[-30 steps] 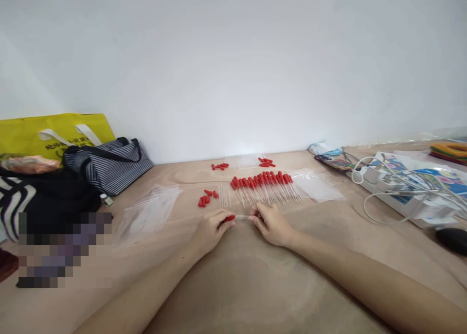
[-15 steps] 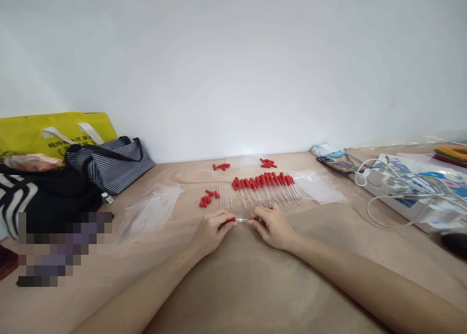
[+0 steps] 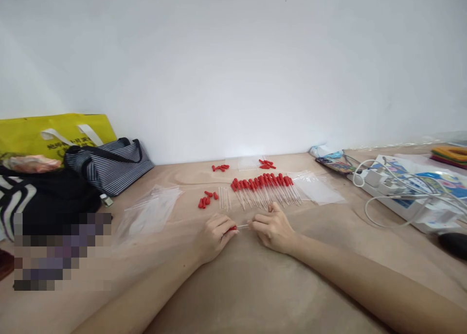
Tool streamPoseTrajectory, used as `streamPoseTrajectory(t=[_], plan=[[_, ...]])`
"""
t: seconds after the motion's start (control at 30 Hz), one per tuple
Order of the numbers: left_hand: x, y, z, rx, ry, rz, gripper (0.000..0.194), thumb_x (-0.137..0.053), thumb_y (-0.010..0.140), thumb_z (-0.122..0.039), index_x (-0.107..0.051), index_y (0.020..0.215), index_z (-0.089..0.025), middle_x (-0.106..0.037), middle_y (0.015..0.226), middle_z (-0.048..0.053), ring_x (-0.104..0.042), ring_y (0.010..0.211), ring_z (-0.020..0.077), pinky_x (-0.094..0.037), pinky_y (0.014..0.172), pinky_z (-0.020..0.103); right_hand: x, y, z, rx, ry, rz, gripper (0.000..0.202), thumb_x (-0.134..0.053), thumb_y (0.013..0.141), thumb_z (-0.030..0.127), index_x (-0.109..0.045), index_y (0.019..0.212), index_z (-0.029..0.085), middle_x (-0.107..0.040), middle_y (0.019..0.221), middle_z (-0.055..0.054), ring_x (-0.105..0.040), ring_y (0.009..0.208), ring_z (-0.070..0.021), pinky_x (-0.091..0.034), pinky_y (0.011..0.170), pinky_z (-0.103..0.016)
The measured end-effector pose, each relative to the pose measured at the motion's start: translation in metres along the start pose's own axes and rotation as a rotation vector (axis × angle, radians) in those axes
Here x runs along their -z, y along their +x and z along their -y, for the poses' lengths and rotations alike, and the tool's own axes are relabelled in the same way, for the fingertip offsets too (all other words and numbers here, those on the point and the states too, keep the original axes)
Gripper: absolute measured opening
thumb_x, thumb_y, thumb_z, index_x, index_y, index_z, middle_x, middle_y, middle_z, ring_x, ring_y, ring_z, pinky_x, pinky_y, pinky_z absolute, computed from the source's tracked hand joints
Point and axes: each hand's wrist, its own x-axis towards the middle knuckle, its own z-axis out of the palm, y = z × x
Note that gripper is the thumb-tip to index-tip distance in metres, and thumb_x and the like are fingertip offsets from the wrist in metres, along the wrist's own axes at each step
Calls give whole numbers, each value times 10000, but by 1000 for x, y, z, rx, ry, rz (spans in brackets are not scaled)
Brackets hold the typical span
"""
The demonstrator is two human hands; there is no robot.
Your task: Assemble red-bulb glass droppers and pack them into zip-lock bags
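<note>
My left hand (image 3: pixel 215 234) is closed around a red rubber dropper bulb (image 3: pixel 232 228), its thumb and fingers pinching it. From the bulb a thin clear dropper tube (image 3: pixel 242 226) runs right to my right hand (image 3: pixel 272 229), whose fingers are closed at the tube's other end. Just beyond my hands lies a row of droppers with red bulbs (image 3: pixel 260 182), tips toward me. Left of that row are several bare tubes (image 3: pixel 224 198) and loose red bulbs (image 3: pixel 206 201). My fingers hide parts of the bulb and the tube's far end.
Clear plastic bags (image 3: pixel 151 210) lie at left, more plastic bags (image 3: pixel 319 188) at right. Farther back are small piles of red bulbs (image 3: pixel 220 168) by the wall. A striped bag (image 3: pixel 113 164) and yellow bag (image 3: pixel 22 134) stand left; a power strip with cables (image 3: pixel 404 205) lies right.
Both hands have come slightly lower and nearer me with the dropper between them. The right fingers have shifted, and the visible stretch of tube now looks thinner.
</note>
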Motion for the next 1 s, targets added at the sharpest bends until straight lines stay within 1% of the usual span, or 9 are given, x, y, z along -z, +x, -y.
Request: streamPoseTrajectory(t=[0.13,0.2,0.3,0.37,0.47,0.57,0.77,0.9,1.0], plan=[[-1,0,-1,-54,42,-10,247,-384,879,-262,-577,764,-158,-606,723,47,-528,677,156,-401,658,289,1,-1,0,97,-52,-51,260,-344,792,89,-581,824,192,-586,665,-8,-464,607,-116,-180,639,-308],[-1,0,-1,-61,43,-12,244,-385,879,-262,-575,764,-160,-607,723,46,-528,675,155,-399,659,288,2,0,0,109,-43,-56,260,-335,804,94,-579,805,184,-587,656,-10,-463,595,-116,-180,636,-307],[-1,1,0,-59,32,-22,240,-391,875,-264,-571,758,-159,-609,721,46,-529,676,154,-400,657,283,2,2,1,15,34,-21,224,-360,827,156,-574,762,171,-595,654,-8,-451,562,-107,-186,644,-303],[-1,1,0,-58,21,-26,240,-396,870,-264,-569,746,-153,-609,713,47,-528,671,154,-402,649,280,2,3,2,-61,116,22,199,-386,836,204,-573,775,172,-612,691,-9,-463,579,-108,-194,657,-299],[-1,2,0,-58,0,-18,225,-416,857,-261,-566,732,-148,-607,698,45,-526,662,153,-404,638,274,0,5,4,-112,217,76,190,-388,842,217,-572,806,180,-631,741,-13,-484,618,-114,-201,675,-294],[-1,2,0,-60,-16,-3,218,-421,852,-256,-563,723,-151,-604,691,41,-525,655,149,-403,638,269,-2,6,6,-127,256,98,209,-369,849,212,-569,798,182,-632,729,-13,-479,609,-115,-205,685,-293],[-3,2,1,-55,-26,5,224,-424,850,-252,-557,705,-146,-593,669,38,-516,634,145,-394,619,262,-5,7,9,-137,257,99,226,-357,856,208,-568,782,176,-625,691,-6,-470,588,-109,-206,684,-284],[-4,3,2,-31,-31,11,213,-430,848,-244,-563,715,-144,-597,682,34,-519,642,143,-397,628,258,-8,10,7,-128,241,125,240,-356,860,202,-577,775,157,-626,691,-20,-489,602,-113,-204,667,-277],[-3,4,3,-6,-42,37,202,-438,846,-242,-566,723,-146,-600,696,33,-526,653,143,-401,642,259,-6,12,4,-110,226,138,254,-353,870,212,-585,788,152,-624,694,-24,-499,623,-115,-204,663,-275]])
